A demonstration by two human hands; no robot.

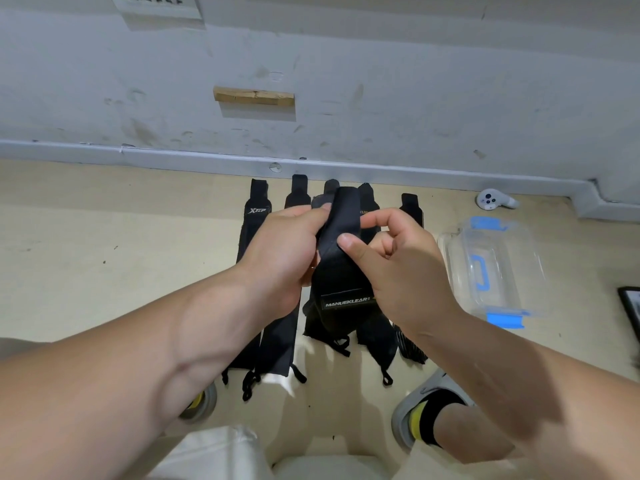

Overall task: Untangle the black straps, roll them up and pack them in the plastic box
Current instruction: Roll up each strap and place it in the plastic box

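Observation:
A black strap with a white brand label is held up above the floor between both hands. My left hand grips its left edge, thumb and fingers curled round the fabric. My right hand pinches the right side, thumb pressed on the front. Several more black straps lie flat side by side on the beige floor beneath, their ends pointing at the wall. The clear plastic box with blue clips stands on the floor to the right, with nothing inside that I can see.
A grey wall and skirting run along the far side. A white controller lies near the wall at the right. A dark frame edge shows at far right. My feet in grey slippers stand near the straps' lower ends.

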